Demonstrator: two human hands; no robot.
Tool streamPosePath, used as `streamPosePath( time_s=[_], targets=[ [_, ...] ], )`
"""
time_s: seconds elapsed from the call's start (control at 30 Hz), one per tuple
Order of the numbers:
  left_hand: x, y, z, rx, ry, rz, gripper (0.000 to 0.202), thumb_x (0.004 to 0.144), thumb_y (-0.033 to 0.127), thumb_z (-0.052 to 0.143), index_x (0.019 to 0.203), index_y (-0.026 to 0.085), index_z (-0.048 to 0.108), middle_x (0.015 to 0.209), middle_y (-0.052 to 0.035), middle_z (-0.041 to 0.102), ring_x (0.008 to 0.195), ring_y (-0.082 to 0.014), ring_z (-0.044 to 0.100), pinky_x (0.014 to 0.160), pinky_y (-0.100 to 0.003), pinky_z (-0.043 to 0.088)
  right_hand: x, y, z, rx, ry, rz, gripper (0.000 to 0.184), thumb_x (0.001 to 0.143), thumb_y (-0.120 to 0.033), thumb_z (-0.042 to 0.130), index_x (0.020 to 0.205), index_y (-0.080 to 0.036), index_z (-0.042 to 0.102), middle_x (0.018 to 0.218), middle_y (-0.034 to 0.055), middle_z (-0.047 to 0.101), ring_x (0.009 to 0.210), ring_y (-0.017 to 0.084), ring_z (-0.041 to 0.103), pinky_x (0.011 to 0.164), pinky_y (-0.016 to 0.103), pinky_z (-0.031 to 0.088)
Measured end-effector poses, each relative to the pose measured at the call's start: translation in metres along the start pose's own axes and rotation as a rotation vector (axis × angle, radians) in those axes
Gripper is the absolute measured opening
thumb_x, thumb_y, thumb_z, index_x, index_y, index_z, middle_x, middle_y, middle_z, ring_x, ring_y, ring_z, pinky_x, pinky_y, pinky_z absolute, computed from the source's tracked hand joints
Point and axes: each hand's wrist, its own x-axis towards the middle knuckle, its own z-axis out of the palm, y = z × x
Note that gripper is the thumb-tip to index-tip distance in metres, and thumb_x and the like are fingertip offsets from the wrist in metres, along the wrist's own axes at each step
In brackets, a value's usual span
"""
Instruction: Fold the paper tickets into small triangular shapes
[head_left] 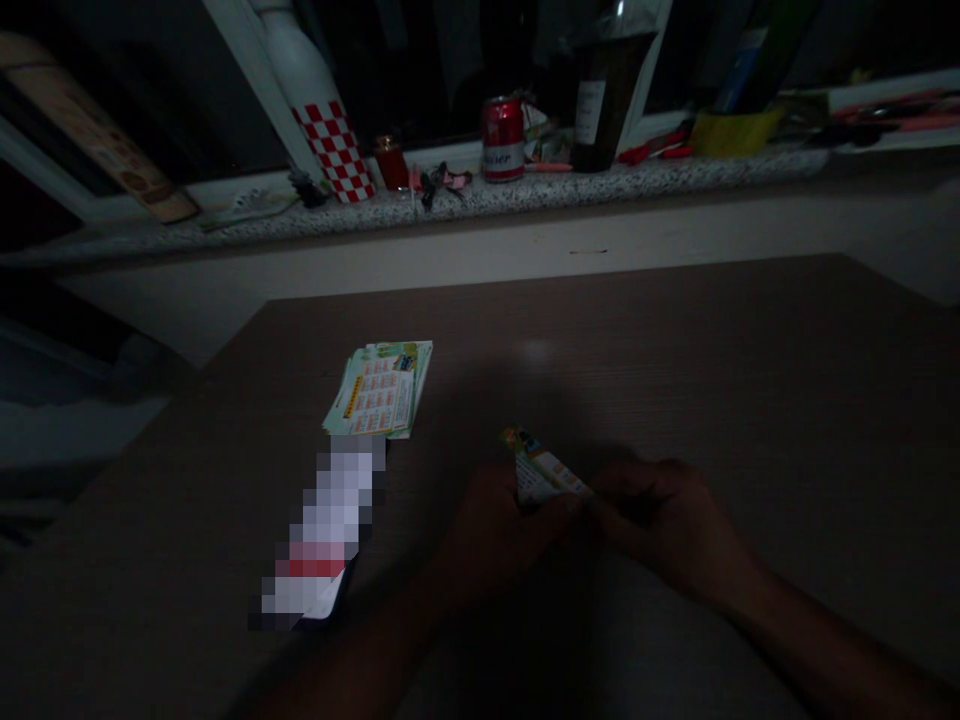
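A small printed paper card (541,474), folded so that two faces meet at a slanting crease, is held above the table between both hands. My left hand (501,528) is closed on its left and lower side, the thumb lying over the near edge. At the card's right end my right hand (667,510) pinches it between thumb and fingers. Dim light hides part of the fingers and the card's lower edge. A stack of similar calendar-printed cards (379,390) lies on the table to the left, beyond my left hand.
A phone (322,540) with a blurred-out screen lies on the brown table (720,360) below the stack. Along the speckled stone sill (450,205) behind stand a checkered bottle (330,130), a red can (502,140), a dark labelled container (600,110) and a yellow holder (735,132).
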Motion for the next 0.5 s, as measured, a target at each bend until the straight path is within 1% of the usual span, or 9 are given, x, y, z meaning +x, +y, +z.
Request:
streamPosePath(
  time_s=[0.1,0.2,0.37,0.5],
  targets=[
    [0.000,-0.001,0.001,0.014,0.009,-0.017,0.022,0.082,0.035,0.060,0.073,0.015,0.062,0.065,0.0010,0.058,0.057,-0.0111,0.050,0.052,-0.020,0.037,0.001,0.000,0.002,-0.061,0.035,-0.020,0.013,0.074,-0.023,0.062,0.062,-0.018,0.066,0.054,-0.0010,0.060,0.046,0.011,0.051,0.043,0.022,0.036],
    [0.001,-0.001,0.002,-0.012,-0.017,0.007,0.021,0.082,0.033,0.060,0.071,0.015,0.060,0.064,0.0029,0.055,0.057,-0.0095,0.047,0.052,-0.019,0.035,0.001,-0.001,0.001,-0.096,0.028,-0.010,0.016,0.072,-0.024,0.061,0.058,-0.017,0.062,0.049,-0.0023,0.053,0.045,0.010,0.046,0.042,0.022,0.032],
    [0.001,-0.002,0.002,0.000,-0.061,0.014,0.024,0.085,0.036,0.058,0.072,0.015,0.060,0.066,0.0021,0.057,0.060,-0.0099,0.049,0.055,-0.020,0.037,0.000,-0.002,-0.003,-0.042,-0.037,0.062,0.011,0.069,-0.021,0.061,0.062,-0.016,0.066,0.054,-0.0005,0.059,0.048,0.011,0.050,0.044,0.022,0.037],
    [0.001,0.000,-0.001,0.013,-0.083,0.023,0.025,0.084,0.037,0.059,0.072,0.015,0.060,0.066,0.0014,0.057,0.059,-0.0104,0.050,0.056,-0.020,0.038,0.002,0.000,-0.008,-0.063,-0.079,0.053,0.012,0.067,-0.015,0.058,0.063,-0.017,0.069,0.053,-0.0019,0.060,0.047,0.009,0.049,0.043,0.020,0.035]
  ],
)
